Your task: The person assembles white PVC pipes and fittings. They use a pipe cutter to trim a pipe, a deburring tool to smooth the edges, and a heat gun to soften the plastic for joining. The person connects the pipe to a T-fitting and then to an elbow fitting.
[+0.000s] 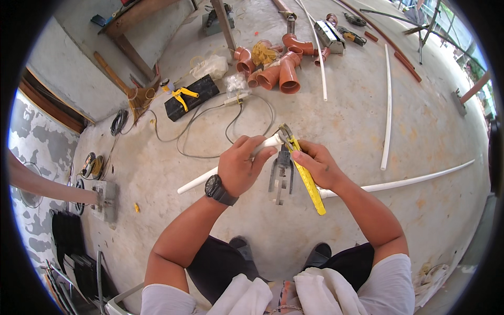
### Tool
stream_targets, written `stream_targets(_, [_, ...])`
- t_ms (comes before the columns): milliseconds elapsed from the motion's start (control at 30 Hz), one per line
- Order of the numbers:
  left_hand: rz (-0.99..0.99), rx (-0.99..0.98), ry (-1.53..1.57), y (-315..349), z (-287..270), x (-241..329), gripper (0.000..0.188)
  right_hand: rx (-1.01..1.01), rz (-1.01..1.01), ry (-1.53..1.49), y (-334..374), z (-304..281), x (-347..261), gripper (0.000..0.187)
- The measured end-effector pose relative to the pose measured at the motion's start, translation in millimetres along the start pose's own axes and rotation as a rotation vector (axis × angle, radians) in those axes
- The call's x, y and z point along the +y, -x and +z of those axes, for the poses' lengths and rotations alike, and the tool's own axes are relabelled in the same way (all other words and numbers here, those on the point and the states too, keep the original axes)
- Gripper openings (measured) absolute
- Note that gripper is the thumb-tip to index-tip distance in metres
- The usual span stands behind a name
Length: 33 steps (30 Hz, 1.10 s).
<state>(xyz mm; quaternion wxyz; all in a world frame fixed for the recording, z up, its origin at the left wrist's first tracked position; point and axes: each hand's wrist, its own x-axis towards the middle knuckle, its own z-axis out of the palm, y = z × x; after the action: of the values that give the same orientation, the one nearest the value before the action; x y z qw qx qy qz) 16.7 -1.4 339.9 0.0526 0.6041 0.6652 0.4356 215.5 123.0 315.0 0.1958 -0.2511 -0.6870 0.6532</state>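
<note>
My left hand (pixel 240 164), with a black watch at its wrist, is wrapped round a short white plastic pipe (pixel 198 180). The pipe slants up to the right, and its right end meets the metal jaw of a yellow-handled pipe cutter (pixel 310 184). Closed round the cutter near its head is my right hand (pixel 318 165). Whether the blade touches the pipe, I cannot tell. Just below the jaw shows a grey and black forked metal piece (pixel 282 176), partly hidden at its top; its kind is unclear.
Long white pipes (pixel 387 110) lie on the concrete floor to the right. Ahead are several reddish-brown pipe fittings (pixel 289 73), a black box (pixel 191 97) with a yellow-handled tool (pixel 184 96) on it, and a looped grey cable (pixel 202 156). A post on a concrete block (pixel 105 201) stands left.
</note>
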Motion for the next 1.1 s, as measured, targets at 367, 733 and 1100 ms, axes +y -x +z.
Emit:
stream_targets(367, [-0.021,-0.008,-0.007,-2,8,-8,0.031,0.028,-0.022,-0.103,-2,2,17,0.043])
stream_targets(733, [-0.240,0.073,0.116,10,2,-26,0.035,-0.013,0.328,0.645,28,-67,96,0.045])
stream_targets(1100, [-0.327,0.146,0.379,7,-3,-53,0.044,-0.454,0.490,1.146,179,-67,330,0.043])
